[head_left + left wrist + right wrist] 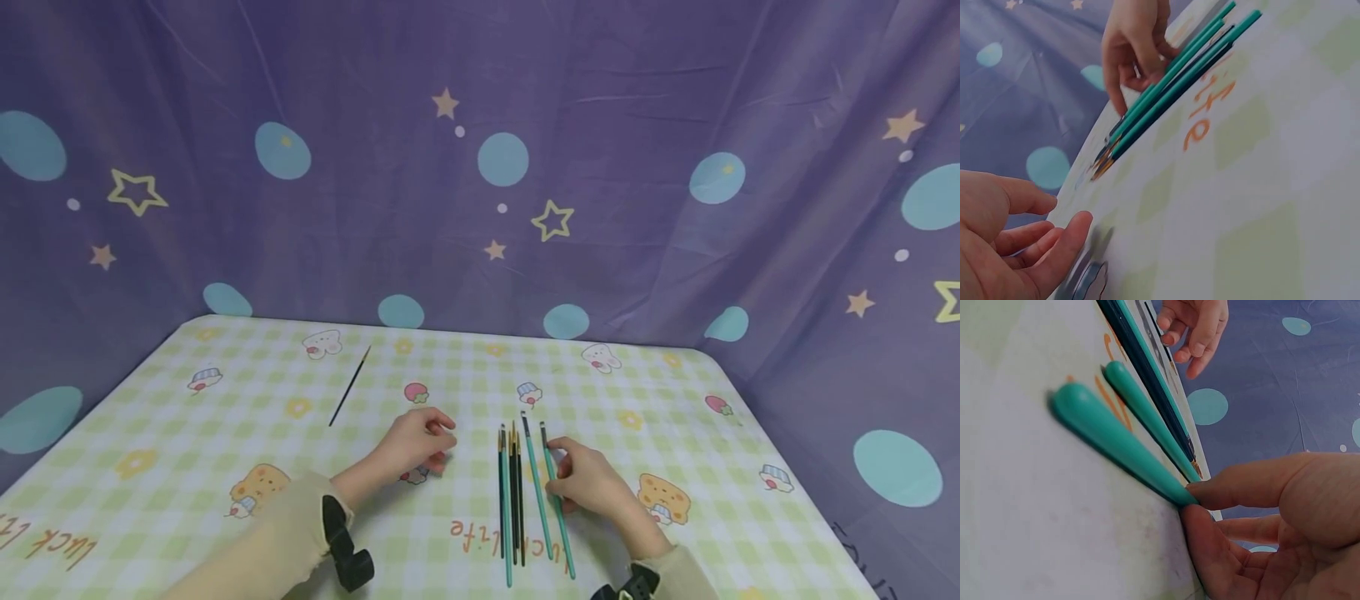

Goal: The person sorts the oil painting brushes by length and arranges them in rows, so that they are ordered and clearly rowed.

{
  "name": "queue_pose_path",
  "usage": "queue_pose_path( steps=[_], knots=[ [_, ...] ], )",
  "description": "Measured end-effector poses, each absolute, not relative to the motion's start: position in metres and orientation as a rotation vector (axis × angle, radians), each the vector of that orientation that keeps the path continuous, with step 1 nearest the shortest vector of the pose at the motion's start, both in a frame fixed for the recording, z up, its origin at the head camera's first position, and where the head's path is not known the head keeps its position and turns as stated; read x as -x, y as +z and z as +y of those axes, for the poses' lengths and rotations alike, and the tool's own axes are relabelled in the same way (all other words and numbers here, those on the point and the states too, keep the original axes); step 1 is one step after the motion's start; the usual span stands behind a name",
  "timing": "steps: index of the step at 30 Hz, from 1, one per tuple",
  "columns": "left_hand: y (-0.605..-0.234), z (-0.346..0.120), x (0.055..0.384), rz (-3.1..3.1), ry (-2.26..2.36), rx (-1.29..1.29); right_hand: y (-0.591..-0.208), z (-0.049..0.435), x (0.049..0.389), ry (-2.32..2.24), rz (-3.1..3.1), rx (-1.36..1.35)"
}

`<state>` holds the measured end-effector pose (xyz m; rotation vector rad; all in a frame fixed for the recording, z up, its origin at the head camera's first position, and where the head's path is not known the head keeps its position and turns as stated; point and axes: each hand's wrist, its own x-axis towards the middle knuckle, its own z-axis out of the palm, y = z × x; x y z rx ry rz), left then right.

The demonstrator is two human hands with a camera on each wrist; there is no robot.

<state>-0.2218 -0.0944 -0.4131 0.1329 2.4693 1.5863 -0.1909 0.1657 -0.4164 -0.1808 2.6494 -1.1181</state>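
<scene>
My right hand (592, 482) pinches the rightmost teal paintbrush (566, 546) between thumb and finger; its handle lies along the tablecloth. In the right wrist view, the rounded teal handle end (1094, 419) points away from the fingertips. Just left of it another teal paintbrush (537, 483) lies slightly slanted. Beside that is a close row of several dark paintbrushes (517, 508) with a teal paintbrush (507, 525) among them, bristles to the far side. Left of the row my left hand (415, 439) hovers with loosely bent fingers, holding nothing.
A lone thin black paintbrush (349, 387) lies at the far left of the table. The green checked tablecloth (225, 442) bears printed cartoon figures and lettering. A purple curtain (615, 92) with stars and dots hangs behind the table's far edge.
</scene>
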Motion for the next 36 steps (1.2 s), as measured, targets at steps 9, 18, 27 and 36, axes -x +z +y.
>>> queue_pose_path(
  steps=[9, 18, 27, 36],
  knots=[
    [-0.418, -0.073, 0.209, 2.342, 1.643, -0.18, -0.418, 0.168, 0.19, -1.106, 2.655, 0.191],
    [-0.421, -0.053, 0.197, 2.281, 1.654, -0.253, -0.419, 0.168, 0.191, -1.114, 2.649, 0.206],
    [-0.42, -0.04, 0.188, 2.381, 1.579, -0.191, -0.416, 0.167, 0.189, -1.106, 2.663, 0.203],
    [-0.423, -0.036, 0.188, 2.515, 1.475, -0.23, -0.414, 0.166, 0.19, -1.116, 2.652, 0.198]
  ],
)
